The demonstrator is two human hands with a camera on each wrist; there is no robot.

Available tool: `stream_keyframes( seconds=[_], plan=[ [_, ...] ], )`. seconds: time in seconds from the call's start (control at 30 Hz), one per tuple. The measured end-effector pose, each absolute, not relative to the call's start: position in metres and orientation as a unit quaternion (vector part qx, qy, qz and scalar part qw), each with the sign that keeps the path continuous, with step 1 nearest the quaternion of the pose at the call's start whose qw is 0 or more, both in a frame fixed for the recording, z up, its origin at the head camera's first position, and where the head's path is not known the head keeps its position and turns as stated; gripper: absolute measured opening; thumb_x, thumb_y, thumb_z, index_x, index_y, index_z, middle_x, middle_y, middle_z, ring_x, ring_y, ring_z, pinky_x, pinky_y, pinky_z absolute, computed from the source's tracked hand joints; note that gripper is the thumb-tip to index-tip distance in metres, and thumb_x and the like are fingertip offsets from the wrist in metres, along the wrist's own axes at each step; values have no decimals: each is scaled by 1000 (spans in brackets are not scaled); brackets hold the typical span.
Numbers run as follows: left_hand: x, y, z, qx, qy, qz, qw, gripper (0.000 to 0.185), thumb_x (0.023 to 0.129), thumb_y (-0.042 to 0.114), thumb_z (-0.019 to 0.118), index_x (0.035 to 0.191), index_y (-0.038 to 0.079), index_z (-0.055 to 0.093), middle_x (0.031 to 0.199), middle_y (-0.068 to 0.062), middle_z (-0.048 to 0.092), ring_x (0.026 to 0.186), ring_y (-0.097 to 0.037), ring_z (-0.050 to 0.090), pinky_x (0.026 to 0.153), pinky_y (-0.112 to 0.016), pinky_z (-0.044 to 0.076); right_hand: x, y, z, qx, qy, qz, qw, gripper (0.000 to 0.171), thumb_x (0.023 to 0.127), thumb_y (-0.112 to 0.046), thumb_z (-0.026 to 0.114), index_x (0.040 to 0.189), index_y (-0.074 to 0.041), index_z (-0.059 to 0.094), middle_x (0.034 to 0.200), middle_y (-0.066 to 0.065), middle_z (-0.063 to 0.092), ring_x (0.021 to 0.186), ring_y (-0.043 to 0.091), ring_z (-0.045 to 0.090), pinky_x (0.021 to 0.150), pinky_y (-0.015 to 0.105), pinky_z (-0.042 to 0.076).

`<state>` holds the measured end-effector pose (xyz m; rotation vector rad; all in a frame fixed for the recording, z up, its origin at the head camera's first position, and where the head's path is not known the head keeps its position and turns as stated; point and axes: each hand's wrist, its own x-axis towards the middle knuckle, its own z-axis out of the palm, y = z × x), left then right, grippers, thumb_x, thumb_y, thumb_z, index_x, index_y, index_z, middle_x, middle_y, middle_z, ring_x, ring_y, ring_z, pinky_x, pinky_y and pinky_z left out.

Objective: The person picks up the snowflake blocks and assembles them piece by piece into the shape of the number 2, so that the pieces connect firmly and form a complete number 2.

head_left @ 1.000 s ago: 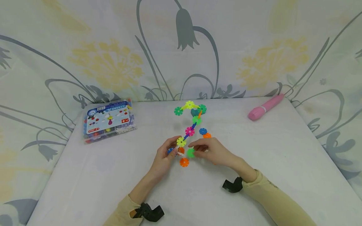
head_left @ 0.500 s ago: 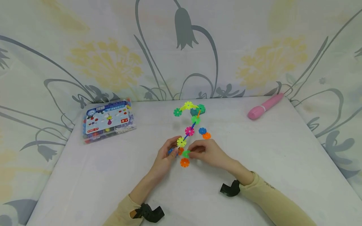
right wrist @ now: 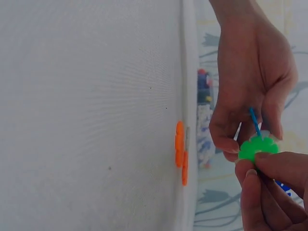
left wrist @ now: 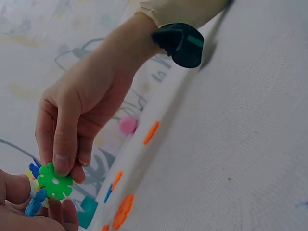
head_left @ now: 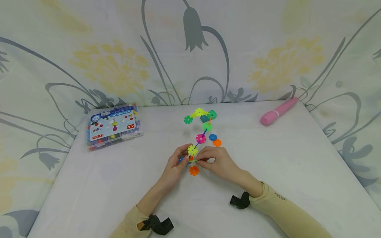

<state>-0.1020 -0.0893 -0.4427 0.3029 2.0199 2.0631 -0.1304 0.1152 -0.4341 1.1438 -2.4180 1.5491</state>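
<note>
A chain of notched plastic snowflake discs runs up from my left hand (head_left: 175, 162): a yellow disc (head_left: 192, 150), a pink disc (head_left: 200, 138), a light green disc (head_left: 207, 126), then an arch of green and yellow pieces. My left fingers hold its near end, where a whitish piece and a blue disc (left wrist: 35, 202) show. Between thumb and fingertips, my right hand (head_left: 221, 162) pinches a bright green disc (right wrist: 250, 149). In the head view that disc appears edge-on, right at the whitish piece; its far edge overlaps the left fingers' work.
An orange disc (head_left: 194, 170) lies just in front of the hands. Beyond the right hand are a blue disc (head_left: 212, 137) and another orange disc (head_left: 217, 142). A clear lidded case (head_left: 115, 127) stands back left; a folded pink umbrella-like item (head_left: 278, 112) lies back right.
My right hand has moved left with the green disc, up to the near end of the chain. The disc has turned from face-on to edge-on. The left hand stays nearly still.
</note>
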Motion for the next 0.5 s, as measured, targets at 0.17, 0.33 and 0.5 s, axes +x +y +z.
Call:
stream_keyframes(
  seconds=[0.17,0.33,0.5],
  plan=[
    [-101,-89,-442,106,682,713,127,43,106,6,39,149,3,38,133,-21,50,127,-33,46,98,-17,42,-131,114,-437,387,-779,491,47,15,81,5,78,93,-4,79,89,3,74,82,13,68,71,24,58],
    [-100,-88,-443,113,681,711,134,44,106,5,38,150,5,38,135,-21,49,128,-34,44,99,-14,42,-131,111,-441,438,-766,458,111,18,75,9,81,91,0,79,86,4,70,76,13,65,66,17,54],
    [-100,-87,-447,122,694,697,133,44,107,5,37,150,3,35,136,-20,48,129,-34,45,101,-13,40,-131,110,-442,463,-751,451,132,22,73,13,81,91,2,79,81,4,66,71,12,61,63,13,50]
  ],
)
